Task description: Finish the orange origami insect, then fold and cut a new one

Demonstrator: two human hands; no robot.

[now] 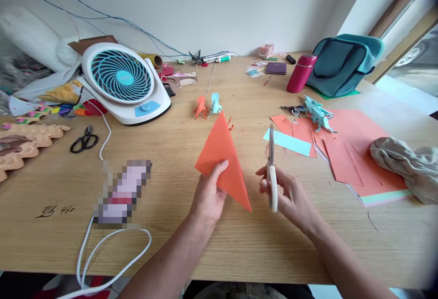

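My left hand (210,194) grips a folded orange paper triangle (222,157), thumb on its face and the tip pointing away from me. To its right, my right hand (287,194) holds white-handled scissors (273,180) with the blades upright, apart from the paper. Whether the blades are fully closed is hard to tell. Beyond the triangle stand an orange paper figure (200,106) and a light blue paper figure (215,103). A curled orange scrap (230,123) shows just behind the triangle's right edge.
A white fan (119,80), black scissors (84,140) and a blurred phone (123,194) with a white cable lie left. On the right are orange sheets (356,130), a light blue strip (287,141), a blue paper figure (319,113), a cloth (407,164), a pink bottle (301,74) and a teal bag (342,66).
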